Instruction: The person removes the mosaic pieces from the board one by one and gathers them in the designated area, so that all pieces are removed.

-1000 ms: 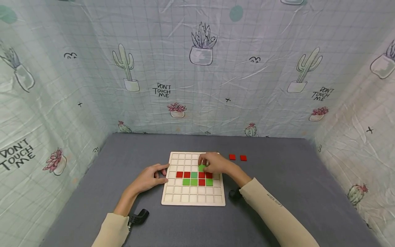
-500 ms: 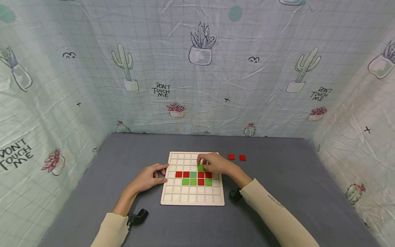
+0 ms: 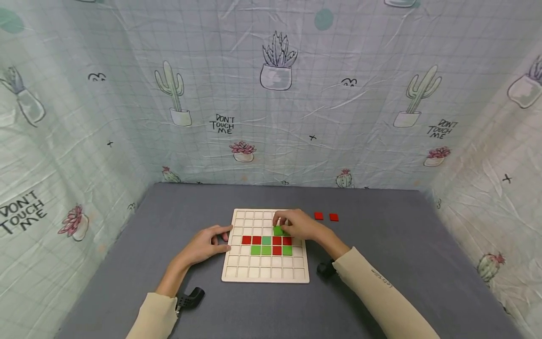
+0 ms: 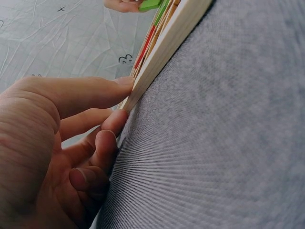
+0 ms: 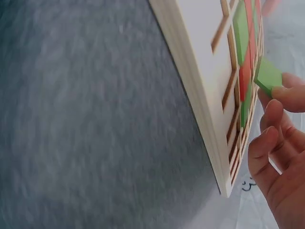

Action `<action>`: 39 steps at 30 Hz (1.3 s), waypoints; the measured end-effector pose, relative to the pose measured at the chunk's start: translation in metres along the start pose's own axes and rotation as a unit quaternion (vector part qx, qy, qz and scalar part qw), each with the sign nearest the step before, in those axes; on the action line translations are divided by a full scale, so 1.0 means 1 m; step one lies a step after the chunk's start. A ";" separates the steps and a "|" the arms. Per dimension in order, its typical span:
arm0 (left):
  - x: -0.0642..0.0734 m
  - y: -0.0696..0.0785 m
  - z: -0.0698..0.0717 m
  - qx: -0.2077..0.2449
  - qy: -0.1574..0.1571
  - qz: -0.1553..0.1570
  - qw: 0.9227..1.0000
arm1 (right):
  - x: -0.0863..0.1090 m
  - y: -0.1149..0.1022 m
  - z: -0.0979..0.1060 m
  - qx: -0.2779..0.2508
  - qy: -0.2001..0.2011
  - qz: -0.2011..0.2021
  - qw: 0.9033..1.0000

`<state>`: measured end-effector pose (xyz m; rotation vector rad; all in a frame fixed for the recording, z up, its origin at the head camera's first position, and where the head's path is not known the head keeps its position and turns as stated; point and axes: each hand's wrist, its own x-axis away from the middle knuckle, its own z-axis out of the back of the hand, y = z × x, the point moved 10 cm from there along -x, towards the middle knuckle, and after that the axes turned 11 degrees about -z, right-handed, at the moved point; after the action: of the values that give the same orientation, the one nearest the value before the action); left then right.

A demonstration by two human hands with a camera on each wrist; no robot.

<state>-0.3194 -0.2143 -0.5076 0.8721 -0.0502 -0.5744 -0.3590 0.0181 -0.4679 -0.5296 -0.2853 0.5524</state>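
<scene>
Sleeve, left (image 3: 152,315): cut off by the bottom of my head view; a black device (image 3: 191,298) juts from its cuff.
Hand, left (image 3: 205,246): relaxed, thumb and forefinger resting apart against the board's left edge, as a second ago. In my left-wrist view the other fingers curl into shadow; I can't make out what each touches.
Board (image 3: 243,272): flat on the table (image 3: 262,306); its upper right lies under the right hand, so I can't read those cells.
Row tiles (image 3: 266,240): red, teal and green, in two rows across the board, unchanged.
Green tile (image 5: 269,76): at the board's upper right, tilted in my right-wrist view; I can't tell whether it touches the cell below. More green shows by the thumb than half a second ago.
Hand, right (image 3: 298,225): pinching the green tile, shifted slightly right since then; the right-wrist view crops it at the frame edge.
Red tiles (image 3: 319,215): two, side by side but apart on the table, right of the board.
Sleeve, right (image 3: 381,294): cut off below; its lettering is too small for me to read.
</scene>
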 end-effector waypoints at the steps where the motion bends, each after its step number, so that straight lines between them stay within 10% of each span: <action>1: 0.000 0.000 0.000 0.000 0.001 -0.001 1.000 | 0.001 0.001 0.002 -0.002 0.002 -0.002 1.000; 39: -0.003 -0.002 -0.001 0.002 0.007 -0.001 1.000 | 0.066 0.117 0.092 -0.038 0.075 -0.072 0.994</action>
<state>-0.3222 -0.2128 -0.5091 0.8803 -0.0379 -0.5706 -0.3911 0.1766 -0.4477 -0.6152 -0.1996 0.3600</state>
